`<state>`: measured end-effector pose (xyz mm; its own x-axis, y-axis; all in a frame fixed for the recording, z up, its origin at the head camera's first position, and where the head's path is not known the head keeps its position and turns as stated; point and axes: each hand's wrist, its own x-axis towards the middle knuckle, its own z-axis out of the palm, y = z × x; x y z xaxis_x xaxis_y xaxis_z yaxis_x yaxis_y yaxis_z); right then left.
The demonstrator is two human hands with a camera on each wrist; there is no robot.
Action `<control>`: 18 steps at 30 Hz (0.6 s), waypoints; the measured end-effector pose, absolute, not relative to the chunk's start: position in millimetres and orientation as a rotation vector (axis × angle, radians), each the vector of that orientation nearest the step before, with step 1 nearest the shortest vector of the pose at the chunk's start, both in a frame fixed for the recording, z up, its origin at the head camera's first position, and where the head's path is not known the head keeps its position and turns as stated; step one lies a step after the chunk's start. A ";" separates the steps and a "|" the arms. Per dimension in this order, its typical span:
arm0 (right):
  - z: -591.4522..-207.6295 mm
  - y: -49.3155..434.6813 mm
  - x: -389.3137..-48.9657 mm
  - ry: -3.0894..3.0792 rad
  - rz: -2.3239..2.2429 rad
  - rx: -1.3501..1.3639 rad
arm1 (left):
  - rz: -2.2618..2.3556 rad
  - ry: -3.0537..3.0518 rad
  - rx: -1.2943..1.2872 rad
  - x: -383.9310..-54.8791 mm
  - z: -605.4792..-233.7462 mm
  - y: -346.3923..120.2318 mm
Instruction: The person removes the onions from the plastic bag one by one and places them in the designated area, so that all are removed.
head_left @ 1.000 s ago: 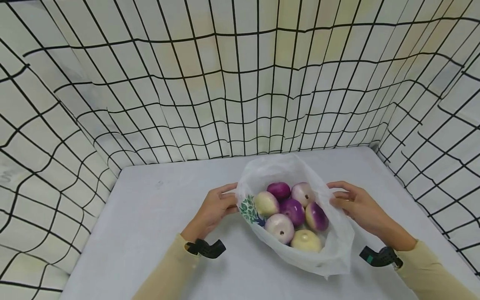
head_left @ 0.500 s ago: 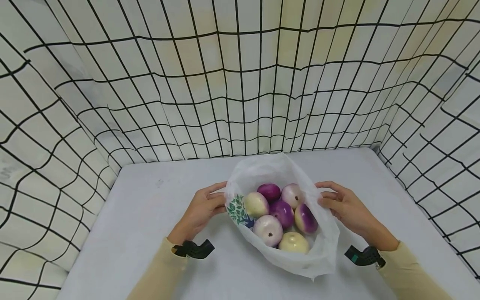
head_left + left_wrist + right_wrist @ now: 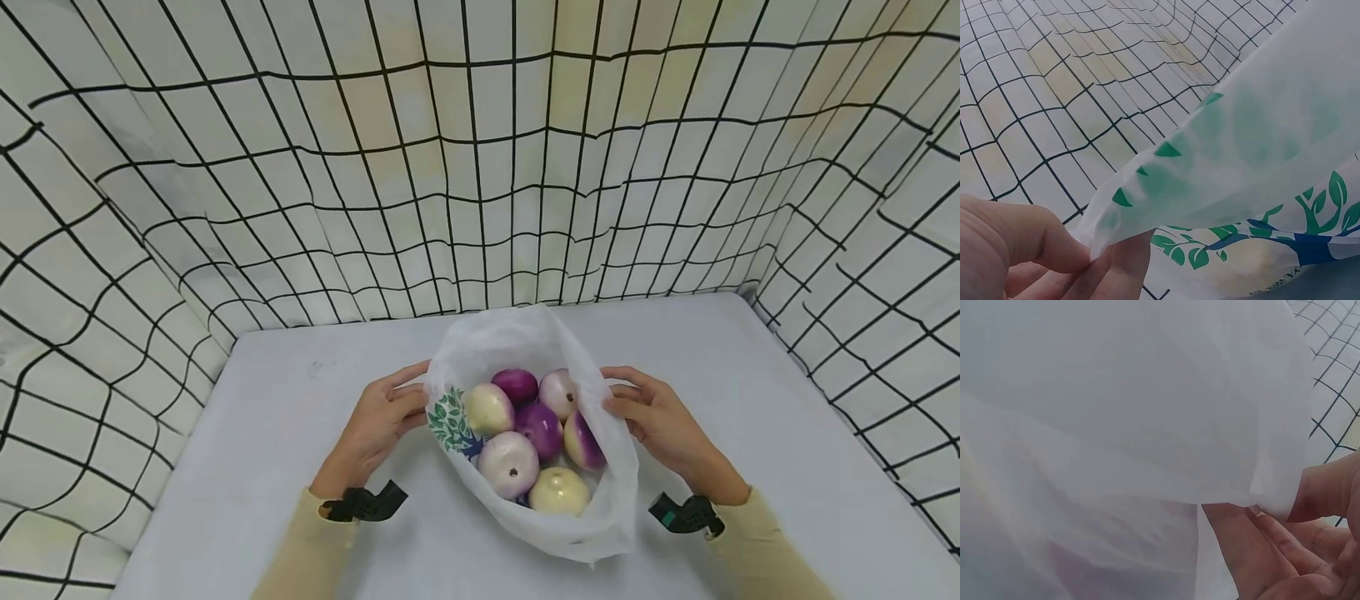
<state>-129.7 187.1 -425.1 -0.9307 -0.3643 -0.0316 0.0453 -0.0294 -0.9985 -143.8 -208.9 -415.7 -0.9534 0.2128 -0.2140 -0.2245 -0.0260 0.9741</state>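
A white plastic bag (image 3: 555,533) with a printed green-leaved tree stands with its mouth wide, several onions inside. Some are purple, like the onion (image 3: 539,432) in the middle; others are pale, like the onion (image 3: 559,492) at the front. My left hand (image 3: 381,423) pinches the bag's left rim; the left wrist view shows thumb and fingers (image 3: 1119,269) closed on the film. On the other side my right hand (image 3: 660,423) pinches the right rim, also seen in the right wrist view. The film hides parts of the right hand's fingers (image 3: 1282,540).
A white-covered table (image 3: 285,433) lies under the bag. Black netting (image 3: 487,200) over pale sheets rises along the back and both sides. A dark camera mount (image 3: 365,503) sits on the left wrist, another mount (image 3: 688,513) on the right.
Both hands and the bag of onions have shifted leftward across the table together. The hold on both rims looks the same, and the onions keep their arrangement.
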 end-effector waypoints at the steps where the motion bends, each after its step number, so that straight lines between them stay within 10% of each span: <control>1: -426.1 184.2 -130.1 1.944 -2.059 -0.349 | 2.062 1.952 -0.019 -143.1 -415.8 -210.0; 18: -428.1 145.7 -139.7 2.015 -1.976 -0.307 | 2.129 1.939 -0.048 -141.7 -419.0 -225.6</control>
